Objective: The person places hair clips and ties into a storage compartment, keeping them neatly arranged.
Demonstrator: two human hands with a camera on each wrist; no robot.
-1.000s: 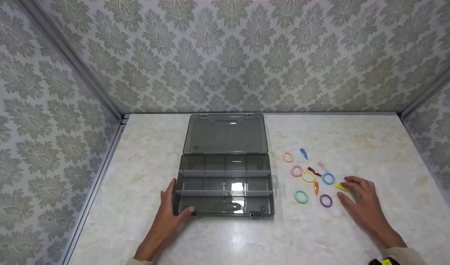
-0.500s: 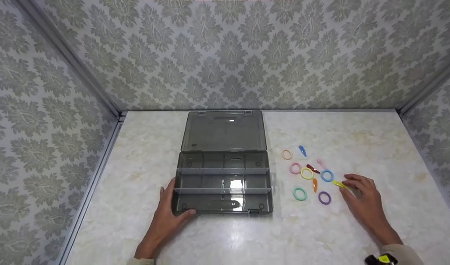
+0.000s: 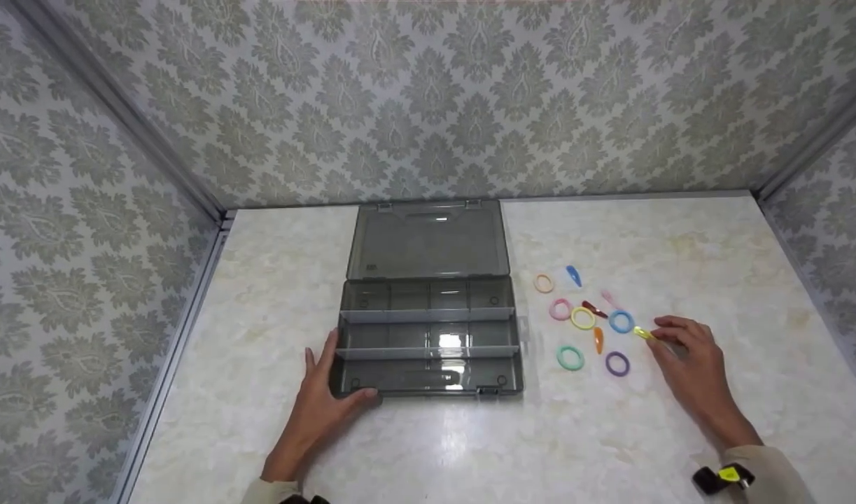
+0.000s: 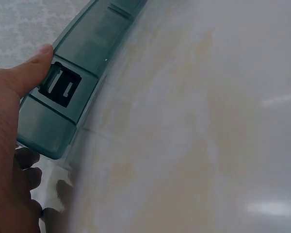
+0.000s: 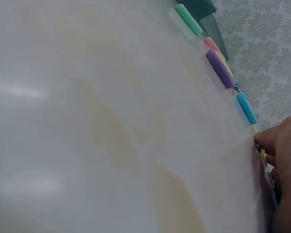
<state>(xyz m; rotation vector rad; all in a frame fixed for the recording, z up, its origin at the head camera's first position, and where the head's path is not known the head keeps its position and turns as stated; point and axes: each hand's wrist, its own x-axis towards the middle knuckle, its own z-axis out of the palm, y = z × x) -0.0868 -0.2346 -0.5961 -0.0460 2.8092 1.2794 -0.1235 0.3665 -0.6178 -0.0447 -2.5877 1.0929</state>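
Note:
My left hand point(image 3: 323, 406) holds the front left corner of a smoky grey compartment box point(image 3: 428, 360). Its thumb lies at the front edge, beside a latch point(image 4: 60, 85) in the left wrist view, and the fingers run along the left side. The box lies flat with its lid point(image 3: 428, 241) folded back; two pale dividers split it into three rows. Between thumb and fingertips my right hand point(image 3: 693, 364) pinches a yellow hair clip point(image 3: 642, 332), close to the tabletop. A blue hair tie point(image 3: 621, 322) lies just left of that clip.
Scattered right of the box are more hair ties, including purple point(image 3: 617, 364), green point(image 3: 570, 358) and yellow point(image 3: 583, 318) ones. Among them lie orange point(image 3: 599, 341), dark red point(image 3: 594, 309), pink point(image 3: 609, 299) and blue point(image 3: 573, 275) hair clips. Patterned walls point(image 3: 434, 105) border the table.
My right thumb and fingers have closed on the yellow hair clip, which has turned slightly. The left hand keeps its place on the box. The head view has shifted a little.

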